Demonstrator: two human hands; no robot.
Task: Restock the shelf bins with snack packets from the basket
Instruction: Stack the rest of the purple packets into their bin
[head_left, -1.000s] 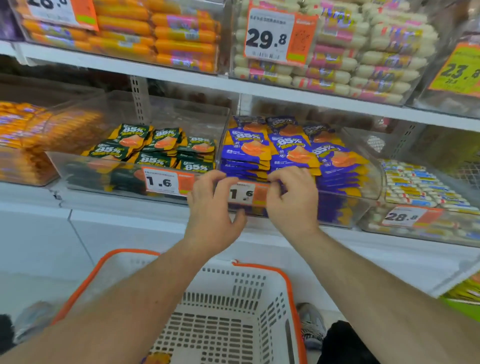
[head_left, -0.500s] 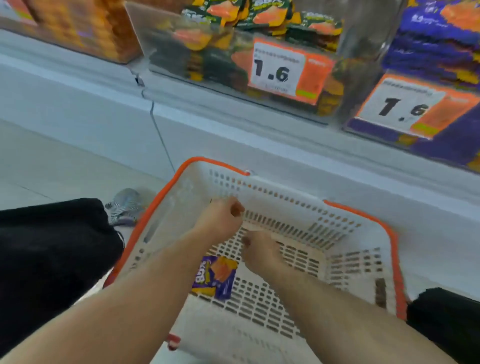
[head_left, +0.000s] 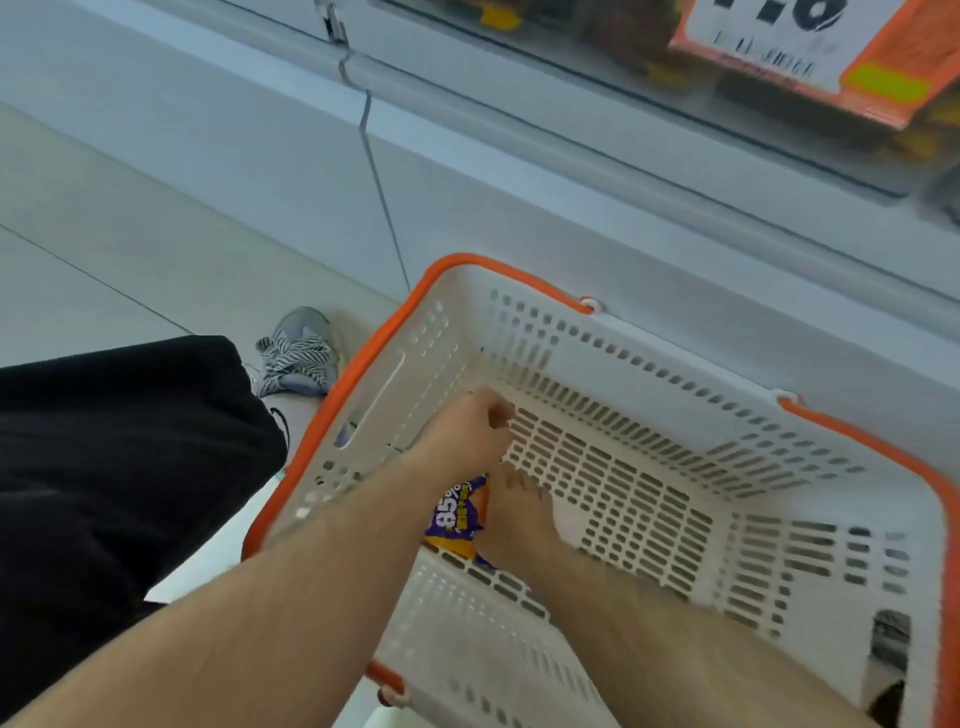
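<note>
both hands have come down from the shelf bins and now sit deep inside the white basket, and the view has tipped further toward the floor, so only a price tag and a strip of the clear bin front remain at the top. the left hand hovers over the slotted floor with its fingers curled loosely; no packet shows in it, though its underside is hidden. the right hand reaches lower, its fingers pointing down beside the purple snack packet, which lies near the basket's near-left corner. whether those fingers already pinch the packet i cannot tell, since the hand and left forearm cover its edge. it looks like the only packet left, so the restock seems nearly done. the basket stands on the floor just beside the shelf base, likely to keep each reach short. a patterned shoe and a black trouser leg show on the left.
</note>
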